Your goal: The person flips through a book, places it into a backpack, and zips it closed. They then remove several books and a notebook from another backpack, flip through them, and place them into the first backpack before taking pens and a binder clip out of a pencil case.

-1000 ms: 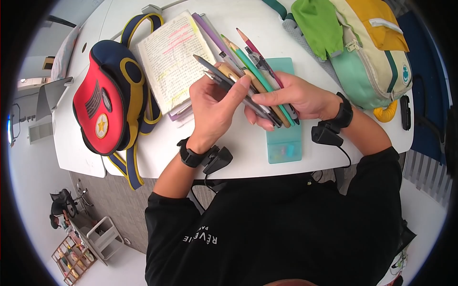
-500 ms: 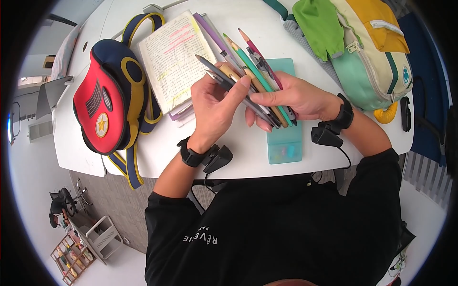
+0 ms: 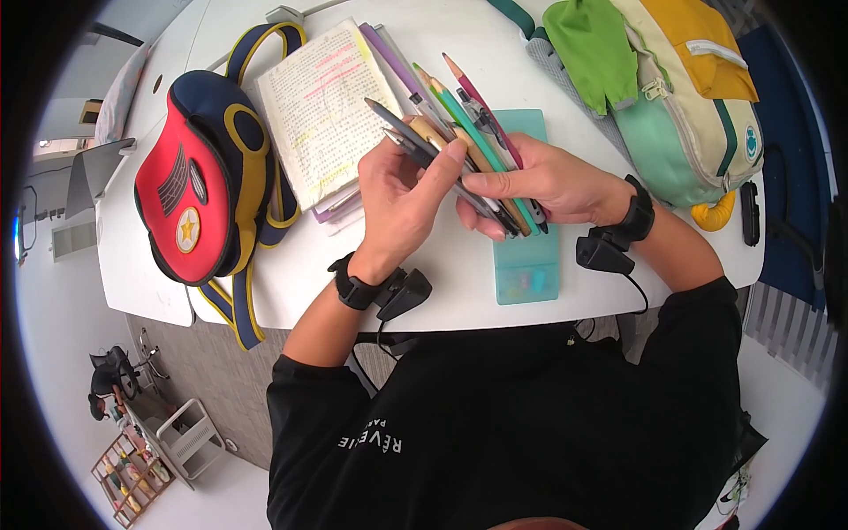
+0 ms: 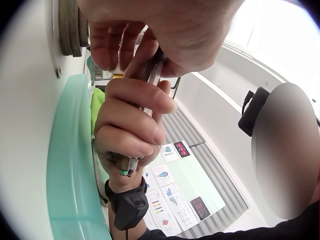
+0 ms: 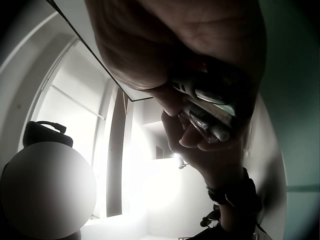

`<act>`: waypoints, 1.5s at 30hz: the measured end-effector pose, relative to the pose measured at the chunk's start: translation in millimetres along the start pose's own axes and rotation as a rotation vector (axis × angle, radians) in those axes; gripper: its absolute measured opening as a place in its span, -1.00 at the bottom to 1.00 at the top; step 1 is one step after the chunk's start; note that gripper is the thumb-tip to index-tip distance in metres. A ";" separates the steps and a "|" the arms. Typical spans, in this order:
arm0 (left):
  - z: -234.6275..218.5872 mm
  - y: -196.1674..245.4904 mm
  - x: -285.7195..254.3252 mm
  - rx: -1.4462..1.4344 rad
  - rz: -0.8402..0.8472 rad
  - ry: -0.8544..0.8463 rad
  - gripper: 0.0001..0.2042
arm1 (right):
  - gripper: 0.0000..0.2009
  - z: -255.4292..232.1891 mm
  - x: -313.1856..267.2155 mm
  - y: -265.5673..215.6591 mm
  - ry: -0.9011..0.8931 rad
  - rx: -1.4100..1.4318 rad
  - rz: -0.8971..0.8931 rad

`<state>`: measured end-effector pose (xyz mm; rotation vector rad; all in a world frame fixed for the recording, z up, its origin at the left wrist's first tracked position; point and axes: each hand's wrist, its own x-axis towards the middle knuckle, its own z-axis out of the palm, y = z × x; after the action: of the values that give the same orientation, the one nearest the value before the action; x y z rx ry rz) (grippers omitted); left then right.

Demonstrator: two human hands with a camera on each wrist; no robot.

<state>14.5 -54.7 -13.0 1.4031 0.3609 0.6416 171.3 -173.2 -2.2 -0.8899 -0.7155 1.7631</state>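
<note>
Over the table, both hands hold a bundle of pens and pencils. My right hand (image 3: 552, 181) grips it near the lower ends, with the thumb laid across; a green pencil (image 3: 468, 124) and a dark red pencil (image 3: 486, 110) stick out above. My left hand (image 3: 397, 190) pinches a dark grey pencil (image 3: 385, 113) and pens beside it between thumb and fingers, at the bundle's left side. In the left wrist view, the right hand's fingers (image 4: 132, 117) curl round the bundle. A teal translucent pencil case (image 3: 526, 274) lies on the table beneath the right hand.
An open book (image 3: 322, 115) with highlighted text lies on a purple notebook (image 3: 389, 57) behind the left hand. At left sits a red and navy bag (image 3: 181, 203) with straps. A green, cream and yellow backpack (image 3: 680, 115) stands at right, beside a small black object (image 3: 750, 214).
My left hand has shifted slightly to the right with the dark pencil. The right hand and the rest of the bundle stay almost still.
</note>
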 end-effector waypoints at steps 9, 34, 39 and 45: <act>-0.1 1.2 -0.3 0.004 -0.003 -0.010 -0.84 | -0.76 0.4 -0.2 -0.4 -0.018 0.011 -0.005; 5.2 -1.1 -2.5 -0.335 -0.156 -0.416 -0.43 | -0.56 7.0 -8.8 -4.7 -0.028 -0.002 0.202; 6.1 5.2 -9.1 -0.243 -0.136 -0.371 -0.47 | -0.77 30.9 -11.1 -11.7 0.116 -0.168 -0.016; 7.0 6.7 -10.1 -0.207 -0.018 -0.486 -0.70 | -0.68 14.0 -6.1 1.4 0.090 -0.527 -0.075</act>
<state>9.4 -66.2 -6.8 1.3046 -0.0781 0.2962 160.4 -180.4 6.0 -1.2639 -1.1662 1.4770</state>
